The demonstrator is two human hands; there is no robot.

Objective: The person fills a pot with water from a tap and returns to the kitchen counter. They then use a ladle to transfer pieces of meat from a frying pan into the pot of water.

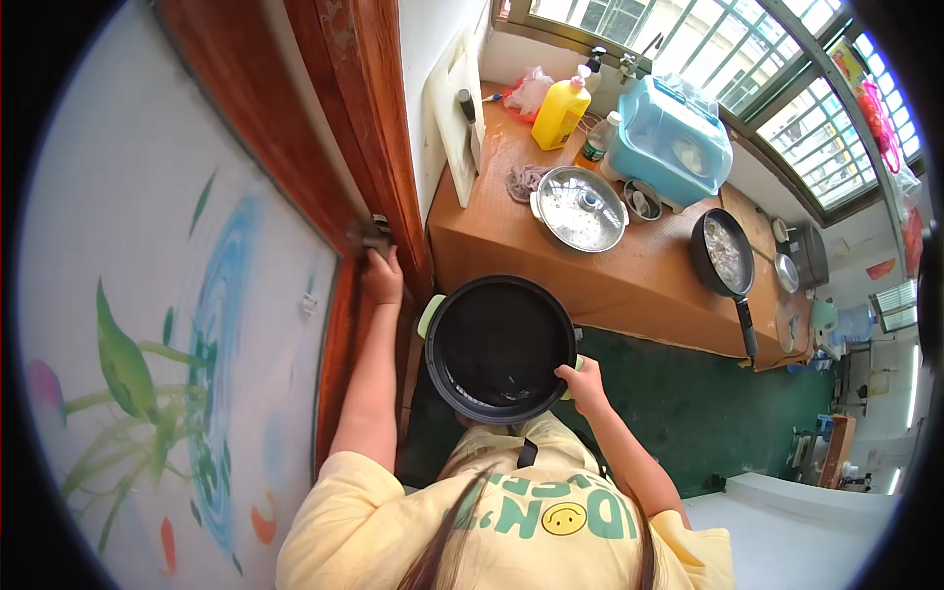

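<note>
A round black pan (500, 346) with light green side handles hangs in front of my body. My right hand (587, 384) grips it by the right-hand handle, thumb over the rim. The pan's inside is dark, with a few shiny marks near the bottom. My left hand (383, 276) reaches to the metal door handle (375, 236) on the brown wooden door frame, its fingers closed round it. The white door panel (261, 324), painted with plants and blue swirls, fills the left side.
On the brown counter (629, 270) stand a glass lid (581, 208), a yellow pump bottle (561, 114), a light blue lidded box (673, 138) and a black frying pan (723, 254) whose handle sticks out past the edge. A cutting board (454, 123) leans on the wall. The floor (678, 413) is green.
</note>
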